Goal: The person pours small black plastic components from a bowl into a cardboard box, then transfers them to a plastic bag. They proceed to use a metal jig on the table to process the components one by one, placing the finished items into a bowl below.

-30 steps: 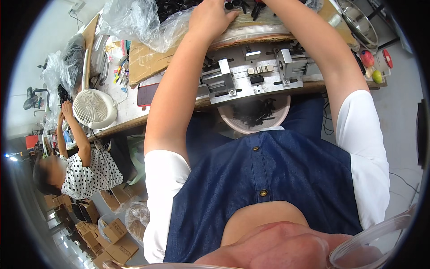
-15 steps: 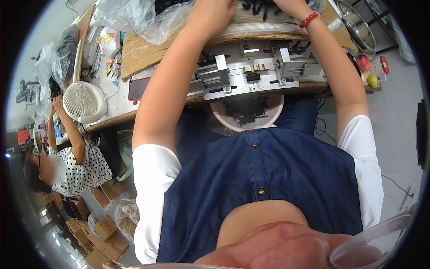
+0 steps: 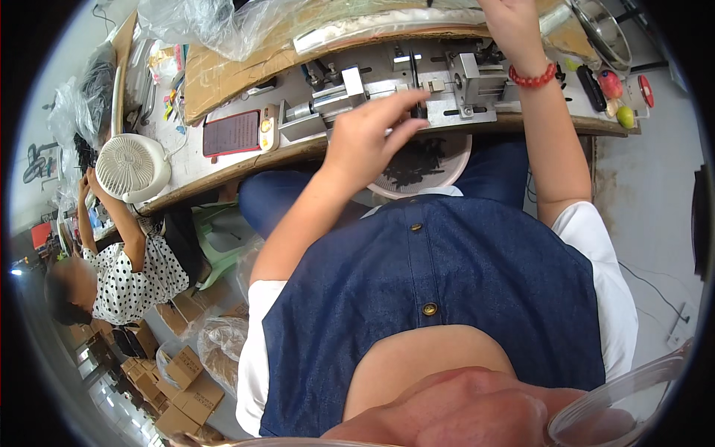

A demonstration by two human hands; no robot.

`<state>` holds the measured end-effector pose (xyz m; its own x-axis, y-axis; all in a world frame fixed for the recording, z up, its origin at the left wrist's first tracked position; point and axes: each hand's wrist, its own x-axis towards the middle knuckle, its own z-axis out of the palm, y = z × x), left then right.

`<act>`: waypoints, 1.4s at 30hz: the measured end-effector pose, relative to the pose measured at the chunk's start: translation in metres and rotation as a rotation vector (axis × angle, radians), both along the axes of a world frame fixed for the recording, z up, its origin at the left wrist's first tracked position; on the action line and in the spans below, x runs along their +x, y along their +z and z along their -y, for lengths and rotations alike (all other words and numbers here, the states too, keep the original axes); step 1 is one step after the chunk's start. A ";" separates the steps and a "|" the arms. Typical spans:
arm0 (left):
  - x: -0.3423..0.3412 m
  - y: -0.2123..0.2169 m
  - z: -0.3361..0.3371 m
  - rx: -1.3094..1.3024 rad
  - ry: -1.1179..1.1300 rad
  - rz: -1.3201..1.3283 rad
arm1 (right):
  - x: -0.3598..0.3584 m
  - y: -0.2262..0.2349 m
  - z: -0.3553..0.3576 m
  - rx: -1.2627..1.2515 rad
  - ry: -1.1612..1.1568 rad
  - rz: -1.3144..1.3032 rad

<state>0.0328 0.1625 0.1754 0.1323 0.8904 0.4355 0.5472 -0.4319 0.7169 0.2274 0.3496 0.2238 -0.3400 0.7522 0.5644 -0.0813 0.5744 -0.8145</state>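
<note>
Over the metal clamping jig (image 3: 480, 78) at the bench edge, my left hand (image 3: 361, 141) pinches a slender black piece (image 3: 414, 74) between thumb and index finger. The piece points away from me, above the middle of the jig. My right hand (image 3: 512, 33) is at the top edge, beyond the jig's right block, with a red bead bracelet (image 3: 532, 75) at the wrist. Its fingertips are cut off by the picture edge, so its grip is hidden. Below the bench edge, a pale pink basin (image 3: 464, 158) holds many loose black pieces (image 3: 421, 165), partly behind my left hand.
Left of the jig lie a phone (image 3: 231, 135) and a small white device (image 3: 268, 128). A white fan (image 3: 132, 165) stands farther left, near another person (image 3: 141, 276) at the bench. Cardboard (image 3: 216, 82) and clear plastic (image 3: 223, 30) lie behind. At right are a metal bowl (image 3: 607, 33) and a black tool (image 3: 591, 88).
My left hand has come back from the far side of the bench to the jig with a slender black piece. My right hand has shifted slightly and remains at the top edge.
</note>
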 end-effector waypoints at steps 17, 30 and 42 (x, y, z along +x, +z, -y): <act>0.018 -0.042 0.003 0.106 0.189 -0.209 | 0.019 -0.018 0.083 0.000 0.009 -0.026; -0.066 0.041 -0.091 0.642 0.493 -0.764 | 0.011 -0.056 0.142 0.410 -0.119 0.667; -0.101 0.068 -0.139 0.149 0.241 -0.542 | 0.004 -0.077 0.132 0.652 -0.164 0.887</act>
